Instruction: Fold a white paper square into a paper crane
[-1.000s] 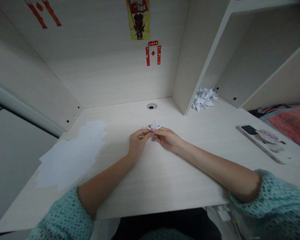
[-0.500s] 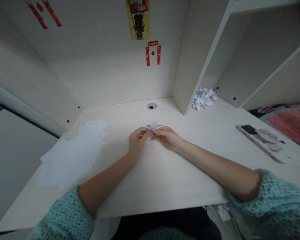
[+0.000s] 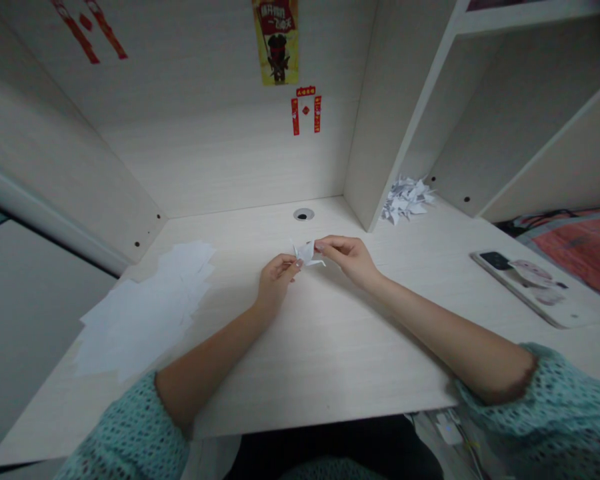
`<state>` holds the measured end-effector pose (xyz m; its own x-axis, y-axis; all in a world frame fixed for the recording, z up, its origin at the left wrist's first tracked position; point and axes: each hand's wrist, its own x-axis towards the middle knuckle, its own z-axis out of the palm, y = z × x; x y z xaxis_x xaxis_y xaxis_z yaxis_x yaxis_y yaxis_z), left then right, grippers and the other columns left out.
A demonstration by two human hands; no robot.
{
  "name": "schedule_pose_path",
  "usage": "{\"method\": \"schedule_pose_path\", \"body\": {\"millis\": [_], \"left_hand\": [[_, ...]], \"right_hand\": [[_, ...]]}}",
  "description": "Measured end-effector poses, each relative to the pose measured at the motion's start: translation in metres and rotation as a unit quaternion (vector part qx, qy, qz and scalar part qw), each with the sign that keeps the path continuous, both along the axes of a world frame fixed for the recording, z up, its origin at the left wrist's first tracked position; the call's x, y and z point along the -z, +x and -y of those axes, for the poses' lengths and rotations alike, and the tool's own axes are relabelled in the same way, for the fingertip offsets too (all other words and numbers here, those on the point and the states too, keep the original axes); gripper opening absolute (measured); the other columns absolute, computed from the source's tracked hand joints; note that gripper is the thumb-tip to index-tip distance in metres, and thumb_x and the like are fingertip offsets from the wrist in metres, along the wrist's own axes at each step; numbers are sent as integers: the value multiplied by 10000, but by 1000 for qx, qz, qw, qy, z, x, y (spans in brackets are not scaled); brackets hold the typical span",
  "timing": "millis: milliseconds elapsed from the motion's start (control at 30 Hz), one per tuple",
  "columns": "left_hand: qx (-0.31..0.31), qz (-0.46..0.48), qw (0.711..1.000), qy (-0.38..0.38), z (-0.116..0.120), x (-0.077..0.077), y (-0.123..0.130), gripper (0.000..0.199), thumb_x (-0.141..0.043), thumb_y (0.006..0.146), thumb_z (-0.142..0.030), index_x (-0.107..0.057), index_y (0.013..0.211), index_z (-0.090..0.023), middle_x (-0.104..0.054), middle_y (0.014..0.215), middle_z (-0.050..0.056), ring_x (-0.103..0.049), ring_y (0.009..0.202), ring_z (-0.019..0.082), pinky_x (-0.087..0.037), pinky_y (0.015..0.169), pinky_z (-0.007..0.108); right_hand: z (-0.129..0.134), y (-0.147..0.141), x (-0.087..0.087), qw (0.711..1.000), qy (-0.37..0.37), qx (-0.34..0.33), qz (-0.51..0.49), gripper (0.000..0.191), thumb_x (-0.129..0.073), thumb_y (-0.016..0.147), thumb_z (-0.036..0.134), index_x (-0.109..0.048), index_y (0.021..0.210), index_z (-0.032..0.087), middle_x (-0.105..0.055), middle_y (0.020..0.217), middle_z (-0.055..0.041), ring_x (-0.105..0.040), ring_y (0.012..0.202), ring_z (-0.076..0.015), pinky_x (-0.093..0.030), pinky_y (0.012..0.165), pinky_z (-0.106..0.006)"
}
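A small folded white paper figure (image 3: 306,253) with thin pointed ends is between my two hands, over the middle of the desk. My left hand (image 3: 277,277) pinches its lower left part between thumb and fingers. At the figure's upper right side, the fingertips of my right hand (image 3: 347,257) are closed on an edge of the paper. Below both hands lies the pale desk top (image 3: 320,360).
White paper sheets (image 3: 145,307) lie spread at the left. Many small folded papers (image 3: 407,199) are heaped behind the upright divider (image 3: 380,133). A phone (image 3: 533,287) lies at the right, near a red cloth (image 3: 585,247). A round cable hole (image 3: 304,214) is behind my hands.
My right hand has moved slightly up and right, from the figure's middle to its upper right edge. More of the paper figure shows, turned and spread out. My left hand has kept its hold.
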<state>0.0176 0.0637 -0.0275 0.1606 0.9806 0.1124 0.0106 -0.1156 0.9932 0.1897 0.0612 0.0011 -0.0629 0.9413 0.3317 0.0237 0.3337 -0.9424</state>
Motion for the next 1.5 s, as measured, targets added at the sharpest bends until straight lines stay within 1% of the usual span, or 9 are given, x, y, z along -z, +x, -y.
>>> {"method": "schedule_pose_path", "body": {"millis": [167,300,433,533,600,867,1033,1233,1500], "left_hand": [[5,-15,1000,18,-1,3,0,188,-665,686,-368,-621,732,-191,-593,669,-24,-495,606,97,-378,560,210],[-19,-37,999,10,-2,2,-1,218,-671,671,-385,-668,740,-178,-644,703,4,-530,634,114,-392,566,218],[-28,-19,999,-39,-2,-3,-2,319,-643,707,-421,-706,911,-184,-703,860,56,-607,793,166,-432,632,242],[17,-12,999,-44,2,-10,-1,345,-660,705,-410,-707,964,-186,-710,902,58,-615,821,174,-443,689,265],[22,-6,999,-42,5,-14,0,346,-683,688,-396,-711,963,-187,-712,901,49,-609,798,164,-438,695,266],[3,-5,998,-70,5,-16,3,358,-723,639,-361,-717,956,-196,-717,901,39,-594,771,148,-423,692,259],[14,-38,996,-77,5,-15,1,300,-688,672,-388,-728,901,-198,-726,853,48,-622,818,178,-422,679,264],[9,-58,997,-59,5,-12,1,271,-692,671,-388,-731,842,-181,-726,799,54,-633,743,177,-428,650,265],[24,-17,999,-35,4,-11,2,243,-714,644,-342,-716,798,-154,-719,842,71,-636,767,178,-454,755,291]], "right_hand": [[2,0,3,994,58,45,83,192,-633,753,342,-725,829,193,-718,868,-71,-619,752,-189,-454,692,-308],[2,0,6,978,136,90,133,130,-629,763,285,-715,752,189,-705,740,-55,-608,680,-170,-463,647,-295],[5,2,8,916,276,162,243,102,-623,788,245,-720,817,231,-721,760,-34,-598,737,-182,-460,712,-324],[8,3,11,859,350,150,342,144,-632,791,248,-713,908,272,-731,834,-10,-593,802,-200,-436,740,-352],[10,2,13,845,364,138,365,164,-633,793,248,-708,935,283,-730,879,-2,-591,839,-208,-429,747,-361],[9,-5,10,942,243,113,202,122,-619,803,247,-723,867,250,-731,843,-29,-631,786,-180,-481,752,-333],[7,-8,13,973,147,120,133,105,-641,780,285,-720,817,226,-726,835,-41,-642,793,-191,-485,764,-339],[6,-6,13,957,165,136,195,107,-607,798,264,-705,821,225,-728,868,-33,-620,802,-192,-461,779,-349],[8,-4,12,919,198,139,311,112,-624,799,300,-726,816,257,-733,806,-13,-613,815,-199,-412,795,-368]]}}
